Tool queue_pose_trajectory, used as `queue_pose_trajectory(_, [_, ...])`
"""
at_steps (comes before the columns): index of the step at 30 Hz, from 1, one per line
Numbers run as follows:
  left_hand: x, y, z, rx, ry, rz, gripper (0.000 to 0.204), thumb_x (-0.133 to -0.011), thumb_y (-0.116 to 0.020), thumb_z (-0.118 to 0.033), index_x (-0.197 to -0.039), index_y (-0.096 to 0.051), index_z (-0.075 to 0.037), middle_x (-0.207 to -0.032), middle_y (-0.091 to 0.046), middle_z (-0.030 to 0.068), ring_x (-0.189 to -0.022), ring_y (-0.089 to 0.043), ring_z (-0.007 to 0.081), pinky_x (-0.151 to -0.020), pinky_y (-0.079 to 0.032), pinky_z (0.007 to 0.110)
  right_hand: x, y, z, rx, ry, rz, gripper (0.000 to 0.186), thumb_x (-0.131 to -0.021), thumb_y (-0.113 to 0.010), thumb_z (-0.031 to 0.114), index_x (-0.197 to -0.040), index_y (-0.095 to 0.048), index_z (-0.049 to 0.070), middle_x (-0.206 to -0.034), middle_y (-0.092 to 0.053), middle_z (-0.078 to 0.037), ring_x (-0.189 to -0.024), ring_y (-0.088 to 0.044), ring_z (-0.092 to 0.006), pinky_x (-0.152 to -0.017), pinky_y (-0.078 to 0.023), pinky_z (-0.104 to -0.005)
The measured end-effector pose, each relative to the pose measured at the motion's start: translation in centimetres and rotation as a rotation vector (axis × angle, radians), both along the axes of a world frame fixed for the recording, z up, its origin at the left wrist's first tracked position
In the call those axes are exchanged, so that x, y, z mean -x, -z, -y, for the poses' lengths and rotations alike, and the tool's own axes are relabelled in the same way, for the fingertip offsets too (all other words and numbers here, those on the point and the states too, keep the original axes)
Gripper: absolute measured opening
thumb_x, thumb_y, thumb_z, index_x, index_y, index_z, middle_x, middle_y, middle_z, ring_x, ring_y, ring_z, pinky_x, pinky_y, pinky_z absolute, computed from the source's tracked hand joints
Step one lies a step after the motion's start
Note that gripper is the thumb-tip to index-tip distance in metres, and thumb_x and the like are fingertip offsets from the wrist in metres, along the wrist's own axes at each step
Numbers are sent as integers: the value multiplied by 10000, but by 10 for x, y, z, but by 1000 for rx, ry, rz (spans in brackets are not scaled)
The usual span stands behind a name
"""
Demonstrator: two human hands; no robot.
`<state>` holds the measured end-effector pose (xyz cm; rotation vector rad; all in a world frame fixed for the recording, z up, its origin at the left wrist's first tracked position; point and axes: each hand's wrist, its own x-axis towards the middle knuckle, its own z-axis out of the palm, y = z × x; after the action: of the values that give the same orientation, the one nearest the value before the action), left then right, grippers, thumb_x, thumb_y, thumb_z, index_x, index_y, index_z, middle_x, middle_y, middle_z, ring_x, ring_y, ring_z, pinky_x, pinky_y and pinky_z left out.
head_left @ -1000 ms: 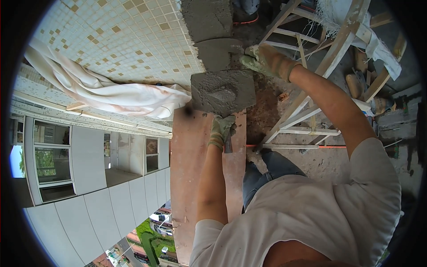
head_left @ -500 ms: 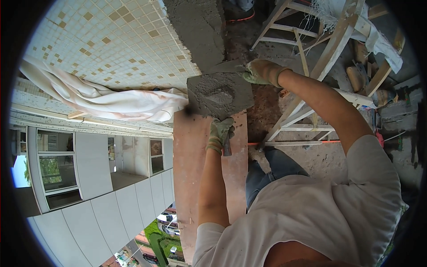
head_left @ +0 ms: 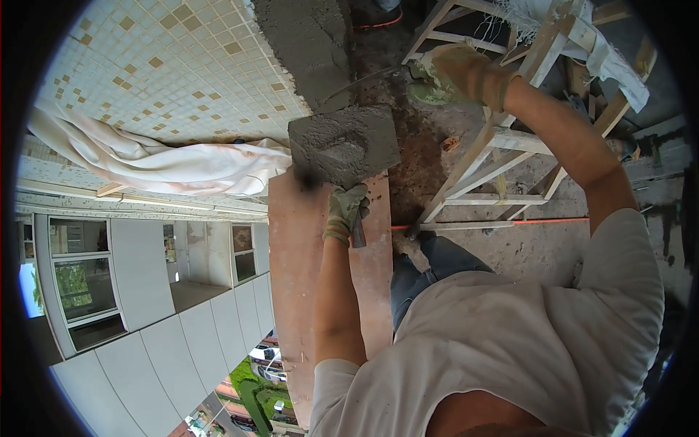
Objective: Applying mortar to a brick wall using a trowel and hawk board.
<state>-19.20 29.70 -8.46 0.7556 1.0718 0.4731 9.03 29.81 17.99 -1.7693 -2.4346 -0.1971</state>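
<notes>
My gloved left hand [head_left: 345, 211] grips the handle of a flat square board [head_left: 313, 131] bearing a rough heap of grey mortar [head_left: 355, 143]. Above and to the right, my gloved right hand [head_left: 444, 76] is closed on a trowel [head_left: 373, 76], whose thin blade appears nearly edge-on and angles down-left over the grey plastered strip [head_left: 306, 51]. That strip runs along the edge of a wall of cream mosaic tiles [head_left: 178, 65]. A reddish-brown panel [head_left: 295, 255] lies beneath my left forearm.
A wooden trestle frame [head_left: 524, 138] with white ragged sacking [head_left: 611, 65] stands at the right. White cloth [head_left: 182, 167] drapes along the tiled wall. An orange hose [head_left: 561, 220] crosses the dirty concrete floor [head_left: 531, 251]. A window [head_left: 84, 277] and an outdoor drop lie at the left.
My right hand first shifted down, then rose up and right, with the trowel blade now tilted steeply. My left hand and the loaded board moved slightly left, as did the view of the wall.
</notes>
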Motion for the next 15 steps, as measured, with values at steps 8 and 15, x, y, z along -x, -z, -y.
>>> queue_pose_trajectory(8, [-6,-20,15,-41,20,-35,173,-803,-681,-168,-908,-624,-44,-726,-592,30,-536,-553,142,-447,-463,291,-38,99,71,476,325,-477,229,-906,-650,249,-922,-667,21,-819,-657,-188,-728,-640,-282,-667,-470,-395])
queue_pose_trajectory(15, [-27,-24,62,-36,-26,-114,134,-824,-673,-160,-901,-615,-67,-711,-573,15,-541,-547,136,-449,-453,295,8,161,79,393,375,-650,362,-909,-592,353,-838,-642,2,-785,-623,-242,-745,-611,-430,-651,-465,-474])
